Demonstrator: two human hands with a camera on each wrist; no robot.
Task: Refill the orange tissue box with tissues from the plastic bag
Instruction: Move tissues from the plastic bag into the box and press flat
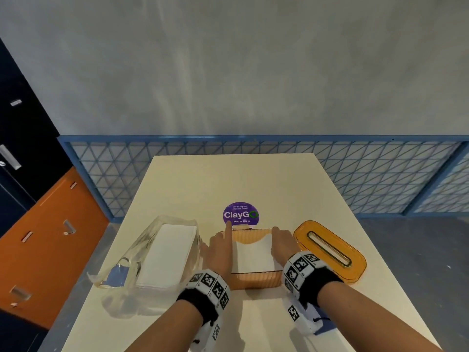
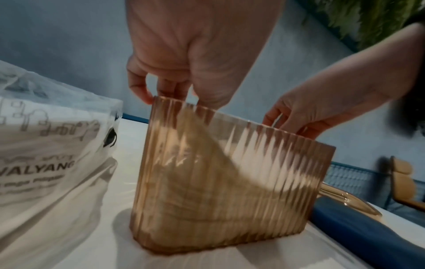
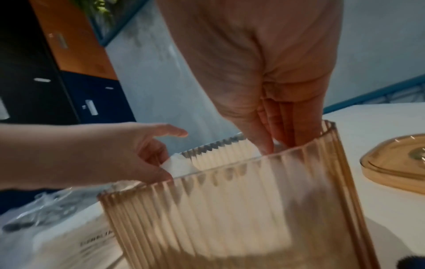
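The ribbed orange tissue box point(image 1: 256, 280) point(image 2: 218, 182) point(image 3: 230, 218) stands open-topped at mid table with a white tissue stack point(image 1: 253, 255) point(image 3: 178, 164) inside. The stack sits bent, high at the left and low at the right. My left hand point(image 1: 220, 250) point(image 2: 174, 91) point(image 3: 138, 154) pinches its left edge at the rim, index finger pointing away. My right hand point(image 1: 281, 242) point(image 3: 276, 127) point(image 2: 310, 116) reaches straight-fingered down inside the right wall. The clear plastic bag point(image 1: 114, 275) point(image 2: 46, 145) point(image 3: 57, 236) lies left of the box, holding more tissues point(image 1: 167, 252).
The orange slotted lid point(image 1: 355, 265) point(image 3: 395, 163) point(image 2: 349, 200) lies right of the box. A purple ClayGo sticker point(image 1: 240, 214) sits on the cream table point(image 1: 241, 179) behind it. A blue mesh fence point(image 1: 380, 174) runs past the far edge, with lockers point(image 1: 45, 237) at left.
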